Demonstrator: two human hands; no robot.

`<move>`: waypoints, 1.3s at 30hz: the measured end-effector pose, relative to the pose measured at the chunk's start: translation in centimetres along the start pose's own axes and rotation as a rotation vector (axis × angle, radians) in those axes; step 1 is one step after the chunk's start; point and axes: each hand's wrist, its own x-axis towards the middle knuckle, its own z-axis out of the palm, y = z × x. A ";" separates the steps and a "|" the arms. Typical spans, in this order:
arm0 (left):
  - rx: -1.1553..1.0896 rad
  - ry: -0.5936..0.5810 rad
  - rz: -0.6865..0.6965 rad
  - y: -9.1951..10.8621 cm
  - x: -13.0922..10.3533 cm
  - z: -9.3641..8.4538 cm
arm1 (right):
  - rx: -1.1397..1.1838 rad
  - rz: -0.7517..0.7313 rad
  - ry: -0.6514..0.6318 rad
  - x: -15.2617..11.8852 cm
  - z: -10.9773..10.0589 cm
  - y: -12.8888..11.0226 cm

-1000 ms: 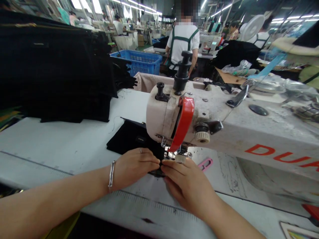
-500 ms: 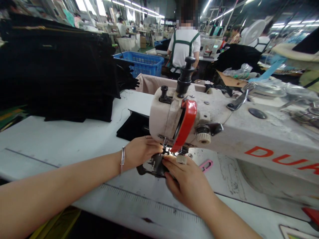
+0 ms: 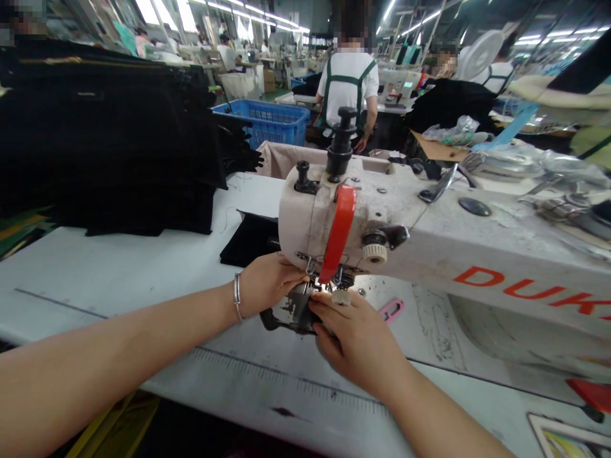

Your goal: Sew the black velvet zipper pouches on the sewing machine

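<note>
Left hand (image 3: 270, 286) and right hand (image 3: 357, 331) narrow, fingers together at sewing machine (image 3: 305, 213) needle end; can't tell grip. Black cloth (image 3: 251, 240) just beyond left hand, table (image 3: 119, 273) strip separating its edge from black stack (image 3: 133, 146).

A single camera worn on the person's head looks forward and down over the near edge of the worktop (image 3: 143, 280). The forearms (image 3: 119, 353) enter from lower left and lower right, and the hands (image 3: 356, 331) lie close by, near mid-frame. Just beyond, the sewing machine (image 3: 405, 222) takes up much of the right side, its arm cut off by the frame edge. Above it the view runs far back to ceiling lights (image 3: 300, 28).
</note>
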 end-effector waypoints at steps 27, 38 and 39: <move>-0.007 -0.383 -0.002 8.6 -7.8 -3.3 | 0.055 -0.014 -0.076 -1.4 -1.0 -1.3; -0.378 -0.154 -0.204 7.4 -9.3 -6.0 | 0.100 -0.015 -0.093 -5.7 0.9 -5.5; -0.385 -0.119 -0.205 7.5 -9.2 -6.3 | 0.084 -0.039 -0.069 -5.9 1.3 -5.6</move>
